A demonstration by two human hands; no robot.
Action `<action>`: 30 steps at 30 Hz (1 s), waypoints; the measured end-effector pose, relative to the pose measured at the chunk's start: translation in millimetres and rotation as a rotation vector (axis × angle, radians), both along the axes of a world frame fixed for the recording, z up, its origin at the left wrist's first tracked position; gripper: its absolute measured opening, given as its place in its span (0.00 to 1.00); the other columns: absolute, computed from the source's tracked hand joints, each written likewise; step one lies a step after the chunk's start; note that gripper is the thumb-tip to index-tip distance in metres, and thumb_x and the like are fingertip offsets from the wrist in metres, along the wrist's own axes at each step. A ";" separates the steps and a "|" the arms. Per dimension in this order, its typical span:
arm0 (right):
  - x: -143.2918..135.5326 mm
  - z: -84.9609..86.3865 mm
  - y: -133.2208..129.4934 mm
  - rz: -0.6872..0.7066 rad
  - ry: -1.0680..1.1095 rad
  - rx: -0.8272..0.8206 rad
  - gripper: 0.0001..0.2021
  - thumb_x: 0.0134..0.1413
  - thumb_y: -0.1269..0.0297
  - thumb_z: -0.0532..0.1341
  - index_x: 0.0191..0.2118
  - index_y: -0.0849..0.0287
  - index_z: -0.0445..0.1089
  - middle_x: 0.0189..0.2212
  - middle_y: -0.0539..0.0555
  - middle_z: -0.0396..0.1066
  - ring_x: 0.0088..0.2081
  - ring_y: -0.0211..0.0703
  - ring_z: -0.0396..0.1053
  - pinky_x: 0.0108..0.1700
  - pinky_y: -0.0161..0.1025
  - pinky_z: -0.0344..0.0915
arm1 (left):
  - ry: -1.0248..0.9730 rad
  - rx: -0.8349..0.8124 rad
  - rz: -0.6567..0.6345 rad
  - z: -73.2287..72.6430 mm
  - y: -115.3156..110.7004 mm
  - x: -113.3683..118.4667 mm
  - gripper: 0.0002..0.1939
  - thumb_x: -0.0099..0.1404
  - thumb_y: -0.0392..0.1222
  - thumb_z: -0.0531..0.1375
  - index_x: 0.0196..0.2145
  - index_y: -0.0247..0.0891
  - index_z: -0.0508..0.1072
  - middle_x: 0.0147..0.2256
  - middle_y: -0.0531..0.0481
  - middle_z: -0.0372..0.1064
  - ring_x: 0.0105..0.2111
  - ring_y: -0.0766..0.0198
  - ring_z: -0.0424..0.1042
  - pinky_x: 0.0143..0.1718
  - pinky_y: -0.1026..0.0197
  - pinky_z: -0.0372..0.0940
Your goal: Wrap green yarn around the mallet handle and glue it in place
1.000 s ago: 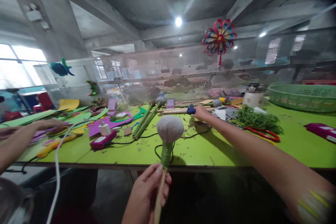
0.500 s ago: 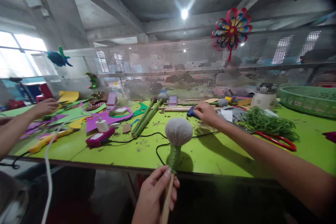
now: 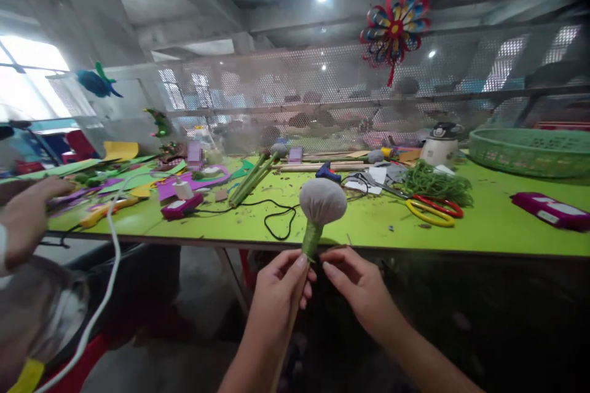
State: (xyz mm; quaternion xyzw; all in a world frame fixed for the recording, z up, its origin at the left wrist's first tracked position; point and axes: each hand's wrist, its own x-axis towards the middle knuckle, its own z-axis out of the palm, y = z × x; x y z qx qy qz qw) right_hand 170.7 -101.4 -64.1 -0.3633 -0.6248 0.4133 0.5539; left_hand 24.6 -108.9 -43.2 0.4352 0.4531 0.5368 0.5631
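In the head view my left hand (image 3: 281, 285) is closed around a wooden stick (image 3: 288, 325), just below a green wrapped section (image 3: 312, 239). A rounded grey cloth-covered head (image 3: 323, 201) tops the stick, gathered at its base. Beside the wrapping is my right hand (image 3: 353, 279), its thumb and index finger slightly apart and nothing visible between them. Whether its fingertips touch the wrapping is unclear. Beyond the grey head, a blue glue gun (image 3: 328, 172) lies on the green table (image 3: 369, 227).
Green yarn (image 3: 436, 183) and scissors (image 3: 433, 211) lie to the right, before a green basket (image 3: 530, 153). Purple boxes (image 3: 553, 210) sit on the table. Green-wrapped stems (image 3: 253, 181) lie centre-left. A co-worker's hand (image 3: 27, 215) and a white cable (image 3: 115, 245) are at left.
My right hand has let go of the blue glue gun and come back beside the wrapped stick. My left hand still holds the stick. The view has shifted slightly.
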 end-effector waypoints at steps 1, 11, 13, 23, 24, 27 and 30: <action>0.5 -0.3 -2.8 -0.003 0.012 -0.001 0.06 0.56 0.64 0.60 0.37 0.59 0.72 0.34 0.53 0.70 0.37 0.43 0.68 0.39 0.36 0.65 | -0.016 -0.009 -0.025 0.2 -2.2 2.3 0.13 0.59 0.46 0.62 0.37 0.33 0.72 0.23 0.52 0.68 0.18 0.72 0.63 0.15 0.71 0.57; -3.6 -9.6 -3.9 -0.070 0.111 -0.005 0.03 0.53 0.67 0.62 0.30 0.60 0.71 0.27 0.51 0.69 0.31 0.42 0.68 0.36 0.39 0.65 | -0.065 -0.051 -0.088 -7.5 0.7 12.4 0.10 0.60 0.43 0.60 0.36 0.33 0.71 0.23 0.53 0.67 0.16 0.73 0.62 0.15 0.72 0.56; -4.9 -10.1 -1.6 -0.112 0.104 0.024 0.05 0.54 0.68 0.62 0.28 0.60 0.70 0.26 0.50 0.67 0.30 0.41 0.66 0.35 0.38 0.63 | -0.064 -0.052 -0.094 -10.6 2.0 11.8 0.10 0.61 0.43 0.60 0.37 0.33 0.71 0.23 0.53 0.67 0.16 0.73 0.62 0.15 0.71 0.56; -8.1 -3.9 -2.8 -0.120 0.079 0.086 0.08 0.55 0.71 0.60 0.25 0.60 0.68 0.25 0.49 0.65 0.29 0.40 0.63 0.33 0.37 0.60 | -0.063 -0.059 -0.082 -15.0 1.8 9.1 0.11 0.61 0.44 0.60 0.37 0.33 0.71 0.24 0.52 0.68 0.18 0.72 0.63 0.16 0.71 0.56; -8.2 -3.6 -3.1 -0.118 0.098 0.082 0.08 0.54 0.71 0.60 0.25 0.60 0.67 0.25 0.49 0.65 0.29 0.39 0.63 0.33 0.36 0.60 | -0.060 -0.063 -0.083 -15.5 1.9 8.8 0.12 0.60 0.44 0.60 0.37 0.33 0.71 0.24 0.51 0.68 0.18 0.71 0.63 0.16 0.71 0.56; -8.4 -4.5 -3.4 -0.121 0.146 0.057 0.08 0.53 0.71 0.60 0.25 0.60 0.68 0.25 0.49 0.65 0.29 0.39 0.63 0.33 0.36 0.60 | -0.076 -0.075 -0.103 -16.4 1.9 8.5 0.11 0.61 0.44 0.60 0.37 0.33 0.71 0.24 0.51 0.68 0.18 0.71 0.63 0.16 0.71 0.56; -8.7 -7.6 -3.2 -0.122 0.186 0.002 0.07 0.52 0.71 0.61 0.25 0.60 0.68 0.24 0.49 0.65 0.28 0.39 0.63 0.33 0.37 0.61 | -0.140 -0.090 -0.146 -15.8 1.2 9.0 0.10 0.62 0.44 0.59 0.36 0.33 0.71 0.24 0.51 0.67 0.18 0.73 0.62 0.16 0.72 0.55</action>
